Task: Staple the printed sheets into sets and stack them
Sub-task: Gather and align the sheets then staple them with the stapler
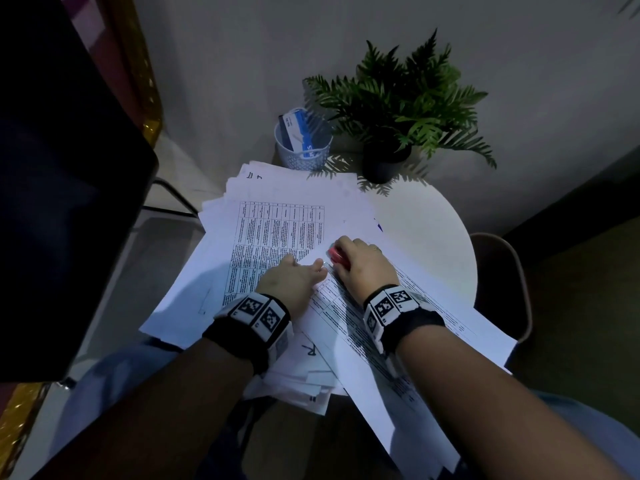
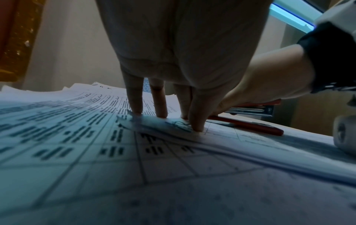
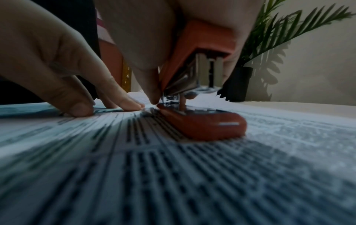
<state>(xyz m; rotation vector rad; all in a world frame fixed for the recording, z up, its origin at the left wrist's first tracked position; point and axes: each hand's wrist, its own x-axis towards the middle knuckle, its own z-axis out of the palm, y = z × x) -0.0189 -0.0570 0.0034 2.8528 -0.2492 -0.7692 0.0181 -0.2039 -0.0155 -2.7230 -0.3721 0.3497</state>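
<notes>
A red stapler (image 1: 335, 254) sits at the top corner of a printed set of sheets (image 1: 415, 323) lying slantwise across the table. My right hand (image 1: 349, 254) grips its raised upper arm (image 3: 204, 39), while its base (image 3: 202, 123) rests on the paper. My left hand (image 1: 304, 268) is just to the left. Its straight fingertips (image 2: 196, 127) press a curled paper corner flat beside the stapler's mouth. Whether sheets lie inside the mouth is hidden. A fanned pile of printed sheets (image 1: 263, 230) lies beneath and to the left.
The round white table (image 1: 433, 216) carries a potted fern (image 1: 384, 161) and a white basket (image 1: 303, 147) at the back. Small loose papers (image 1: 304, 379) overhang the near edge. A dark panel (image 1: 52, 168) stands at the left, a chair (image 1: 502, 282) at the right.
</notes>
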